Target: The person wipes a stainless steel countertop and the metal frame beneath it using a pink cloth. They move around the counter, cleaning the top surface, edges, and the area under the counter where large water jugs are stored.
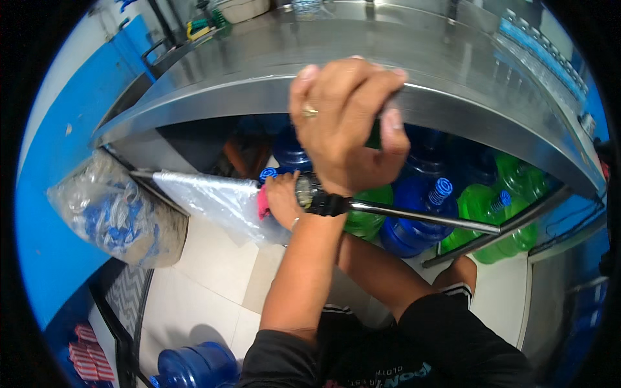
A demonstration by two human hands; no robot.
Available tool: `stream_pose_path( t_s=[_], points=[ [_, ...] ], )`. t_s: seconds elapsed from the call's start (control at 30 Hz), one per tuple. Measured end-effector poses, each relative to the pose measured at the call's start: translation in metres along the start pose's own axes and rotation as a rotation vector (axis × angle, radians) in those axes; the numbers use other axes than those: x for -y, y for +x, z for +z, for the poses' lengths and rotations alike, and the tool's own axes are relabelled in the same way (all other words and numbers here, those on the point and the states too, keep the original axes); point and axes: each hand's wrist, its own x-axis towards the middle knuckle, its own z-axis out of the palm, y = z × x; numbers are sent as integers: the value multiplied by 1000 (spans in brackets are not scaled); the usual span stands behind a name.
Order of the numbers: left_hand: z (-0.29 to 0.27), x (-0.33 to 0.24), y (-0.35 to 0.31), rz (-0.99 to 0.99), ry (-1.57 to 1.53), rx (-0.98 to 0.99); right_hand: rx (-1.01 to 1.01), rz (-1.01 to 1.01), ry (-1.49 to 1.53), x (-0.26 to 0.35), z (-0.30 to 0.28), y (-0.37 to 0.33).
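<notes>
My left hand [349, 123], with a ring and a wristwatch [314, 196], is at the front edge of the steel counter [259, 55]. Its fingers are bent and apart, with nothing visible in them; contact with the edge is unclear. Beneath it my right arm crosses to the left. My right hand [284, 199] is closed on a pink cloth [262, 203] at a metal rail [414, 216] under the counter. Clear plastic sheeting [207, 194] hangs along the rail's left part, beside that hand. My left forearm hides part of the rail.
Blue water jugs [414, 223] and green water jugs [475, 210] stand under the counter. A clear sack [123, 213] leans by the left wall. Another blue jug [200, 365] lies on the floor. Packed bottles [543, 55] sit at the counter's far right.
</notes>
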Motion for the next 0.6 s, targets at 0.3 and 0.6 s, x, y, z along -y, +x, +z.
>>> stream_pose_path(
  t_s=[0.3,0.6],
  points=[
    [0,9,6,83,-49,-11,466,194,-650,-5,-248,-75],
    [8,6,1,70,-89,-132,-15,220,-1100,-29,-364,-133]
  ],
)
